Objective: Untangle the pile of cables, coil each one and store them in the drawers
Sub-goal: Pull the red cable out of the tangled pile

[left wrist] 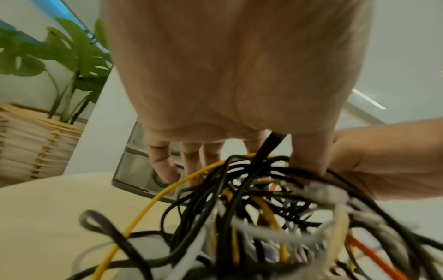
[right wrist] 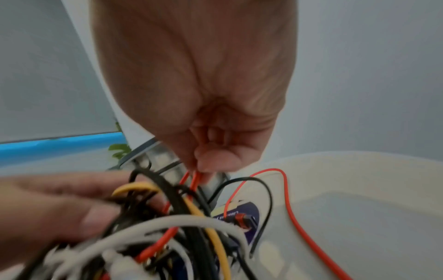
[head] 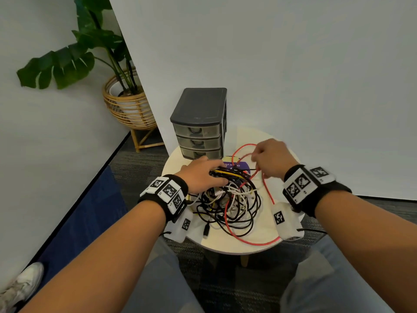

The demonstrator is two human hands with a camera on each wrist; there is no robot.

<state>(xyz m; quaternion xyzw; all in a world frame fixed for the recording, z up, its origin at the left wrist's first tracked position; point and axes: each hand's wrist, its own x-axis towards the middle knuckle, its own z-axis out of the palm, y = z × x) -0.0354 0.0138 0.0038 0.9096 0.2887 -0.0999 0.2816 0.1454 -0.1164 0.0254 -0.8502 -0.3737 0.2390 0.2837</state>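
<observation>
From the head view, the grey three-drawer unit [head: 199, 123] stands shut at 12 o'clock on the round table [head: 266, 241], contents unclear, with the cable pile [head: 228, 199] just before it, a black, white, yellow and red snarl. The left wrist view shows the left hand [left wrist: 227, 75] pressing spread, nearly straight fingers on the pile. The right wrist view shows the right hand [right wrist: 199, 85] pinching the red cable [right wrist: 294, 214] at 1 o'clock.
</observation>
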